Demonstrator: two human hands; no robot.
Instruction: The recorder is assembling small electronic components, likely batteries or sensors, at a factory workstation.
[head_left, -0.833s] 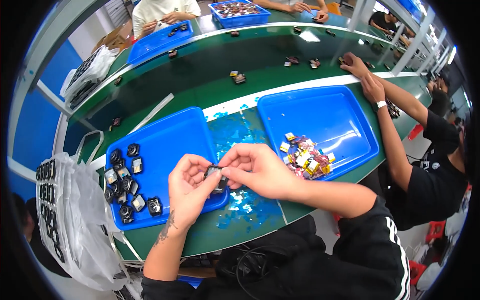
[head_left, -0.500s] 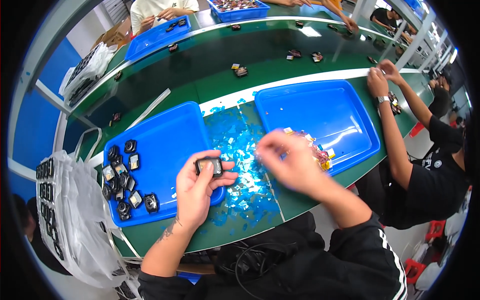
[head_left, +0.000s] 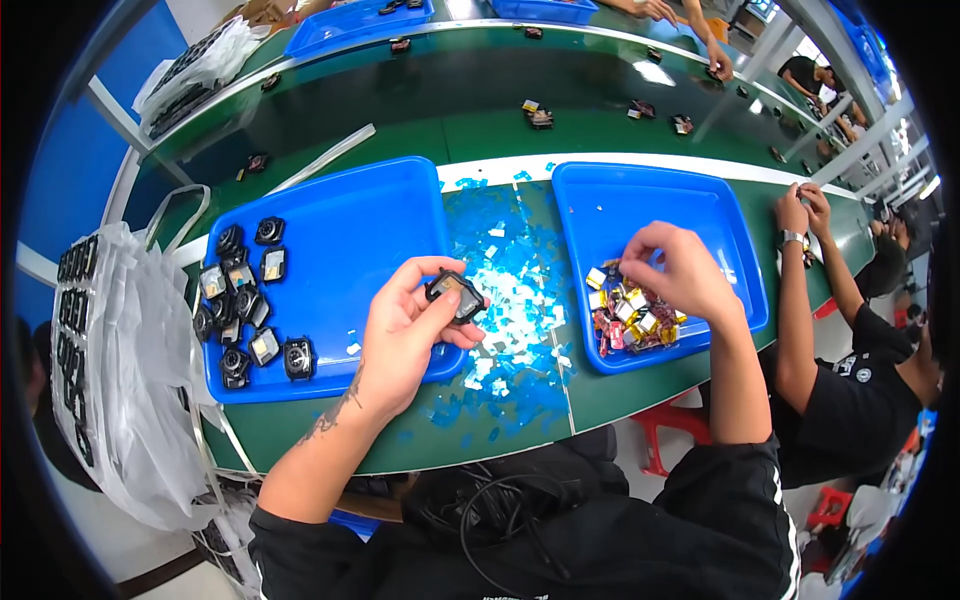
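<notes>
Between the two blue trays, above the green table (head_left: 300,430), a small black part (head_left: 457,295) is held by the left hand (head_left: 405,340); the thumb and fingers are closed around it, and its pale face is turned upward. Just under this hand and to its right, many blue film scraps (head_left: 510,300) are scattered on the table. To the left of the hand, the left tray (head_left: 350,230) is found, and a group of black parts (head_left: 240,310) is gathered at its far left side. Further left, a white plastic bag (head_left: 130,400) hangs beside the table.

The right hand (head_left: 675,270) is lowered over the right tray (head_left: 640,195), with its fingers curled together above a pile of small coloured pieces (head_left: 630,320); whether a piece is pinched cannot be told. To the right of this hand, the arms of another person (head_left: 800,290) are seen at the table edge.
</notes>
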